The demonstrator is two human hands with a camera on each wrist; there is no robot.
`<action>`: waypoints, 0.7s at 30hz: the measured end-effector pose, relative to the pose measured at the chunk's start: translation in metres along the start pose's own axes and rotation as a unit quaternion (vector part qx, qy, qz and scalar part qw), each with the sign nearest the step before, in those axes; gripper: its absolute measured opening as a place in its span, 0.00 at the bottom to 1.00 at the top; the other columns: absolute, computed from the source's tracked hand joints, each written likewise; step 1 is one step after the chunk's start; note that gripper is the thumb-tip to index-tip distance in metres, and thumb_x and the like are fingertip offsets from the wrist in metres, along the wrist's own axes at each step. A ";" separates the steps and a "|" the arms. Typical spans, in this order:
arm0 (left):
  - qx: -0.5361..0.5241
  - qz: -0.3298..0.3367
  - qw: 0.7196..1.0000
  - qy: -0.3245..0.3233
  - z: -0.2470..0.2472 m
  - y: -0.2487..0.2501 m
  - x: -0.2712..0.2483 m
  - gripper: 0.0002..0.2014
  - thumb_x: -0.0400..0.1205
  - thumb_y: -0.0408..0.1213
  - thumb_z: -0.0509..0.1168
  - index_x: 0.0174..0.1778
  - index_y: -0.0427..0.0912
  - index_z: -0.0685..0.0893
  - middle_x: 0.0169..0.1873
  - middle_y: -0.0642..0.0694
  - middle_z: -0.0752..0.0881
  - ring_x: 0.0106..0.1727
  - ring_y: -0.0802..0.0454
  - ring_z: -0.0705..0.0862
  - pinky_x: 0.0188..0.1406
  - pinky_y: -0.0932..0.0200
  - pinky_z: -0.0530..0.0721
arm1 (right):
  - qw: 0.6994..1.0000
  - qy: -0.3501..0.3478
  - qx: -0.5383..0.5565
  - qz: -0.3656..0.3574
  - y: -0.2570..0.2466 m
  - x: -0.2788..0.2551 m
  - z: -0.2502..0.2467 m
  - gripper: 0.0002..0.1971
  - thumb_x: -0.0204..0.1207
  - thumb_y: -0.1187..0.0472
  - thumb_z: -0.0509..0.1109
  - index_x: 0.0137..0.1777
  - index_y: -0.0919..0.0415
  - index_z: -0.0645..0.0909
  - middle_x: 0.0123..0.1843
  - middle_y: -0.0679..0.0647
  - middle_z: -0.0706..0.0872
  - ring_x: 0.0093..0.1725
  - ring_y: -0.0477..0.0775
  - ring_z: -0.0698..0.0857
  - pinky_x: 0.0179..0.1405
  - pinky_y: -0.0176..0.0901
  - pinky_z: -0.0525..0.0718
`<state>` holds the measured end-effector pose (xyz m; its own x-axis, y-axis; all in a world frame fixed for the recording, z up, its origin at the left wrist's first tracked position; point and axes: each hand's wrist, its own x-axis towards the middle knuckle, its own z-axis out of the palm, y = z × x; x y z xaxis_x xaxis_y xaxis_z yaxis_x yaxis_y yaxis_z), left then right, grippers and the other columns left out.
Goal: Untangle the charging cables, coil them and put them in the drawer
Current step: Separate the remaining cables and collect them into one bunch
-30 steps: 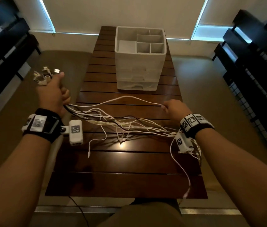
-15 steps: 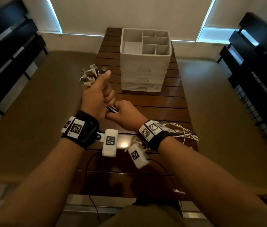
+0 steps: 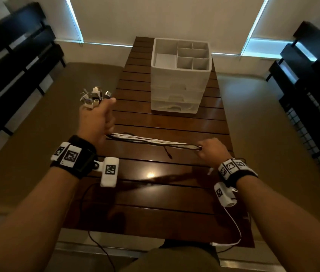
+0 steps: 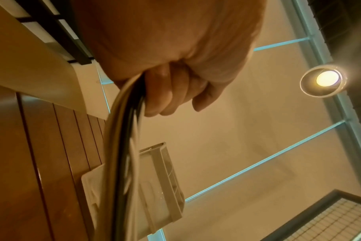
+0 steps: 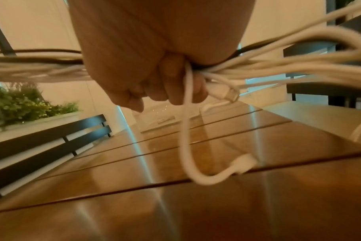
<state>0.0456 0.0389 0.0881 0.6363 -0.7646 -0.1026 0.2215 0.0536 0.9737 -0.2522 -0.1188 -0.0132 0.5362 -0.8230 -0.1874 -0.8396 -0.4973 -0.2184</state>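
A bundle of white and black charging cables (image 3: 153,141) stretches taut above the wooden table (image 3: 167,193) between both hands. My left hand (image 3: 96,118) grips one end in a fist, with several plugs (image 3: 94,96) sticking out above it. My right hand (image 3: 211,149) grips the bundle further along; loose white ends (image 5: 278,68) fan out behind it and one plug (image 5: 244,163) dangles just over the table. In the left wrist view the cables (image 4: 124,146) run down from the fist. A white drawer unit (image 3: 180,75) stands at the table's far end, its drawers shut.
A white cable tail (image 3: 233,228) hangs off the table's near right edge and a thin black cable (image 3: 88,203) trails off the near left. A black plug (image 3: 169,154) dangles under the bundle. Dark benches (image 3: 17,61) flank the table on both sides.
The hands met near the left fist half a second ago. Since then my right hand has slid rightward along the bundle, drawing the cables straight and taut between the two hands.
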 end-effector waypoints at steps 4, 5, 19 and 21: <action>0.029 0.017 0.999 0.002 -0.001 0.000 0.005 0.21 0.86 0.34 0.69 0.28 0.52 0.73 0.20 0.52 0.64 0.17 0.55 0.59 0.20 0.64 0.56 | 0.999 -0.037 0.006 -0.003 -0.007 -0.001 0.010 0.09 0.82 0.57 0.67 0.48 0.51 0.90 0.37 0.49 0.83 0.45 0.62 0.88 0.39 0.46 0.79; 0.047 0.019 0.999 -0.001 -0.002 0.001 0.006 0.21 0.86 0.35 0.69 0.27 0.52 0.74 0.21 0.51 0.64 0.17 0.55 0.59 0.20 0.64 0.56 | 0.999 -0.036 0.007 -0.015 -0.011 0.000 0.009 0.09 0.83 0.55 0.67 0.47 0.51 0.89 0.37 0.49 0.83 0.45 0.61 0.88 0.38 0.46 0.78; 0.254 0.145 0.932 -0.216 0.026 0.017 -0.021 0.22 0.71 0.44 0.82 0.60 0.41 0.92 0.53 0.52 0.95 0.57 0.60 0.92 0.54 0.66 0.87 | 0.965 0.136 -0.051 -0.217 -0.178 0.001 -0.130 0.12 0.84 0.58 0.65 0.38 0.54 0.75 0.33 0.49 0.72 0.31 0.55 0.77 0.36 0.48 0.75; 0.283 0.157 0.921 -0.215 0.017 0.032 -0.015 0.23 0.70 0.43 0.84 0.58 0.37 0.92 0.52 0.46 0.95 0.55 0.57 0.92 0.54 0.63 0.89 | 0.959 0.153 -0.052 -0.231 -0.185 0.003 -0.138 0.10 0.84 0.57 0.67 0.39 0.55 0.77 0.33 0.50 0.74 0.30 0.53 0.76 0.35 0.47 0.74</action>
<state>0.0308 0.0411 0.1243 0.2239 -0.9588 0.1747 -0.4220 0.0662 0.9042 -0.1072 -0.0674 0.1583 0.8163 -0.5421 0.1994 -0.5309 -0.8402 -0.1106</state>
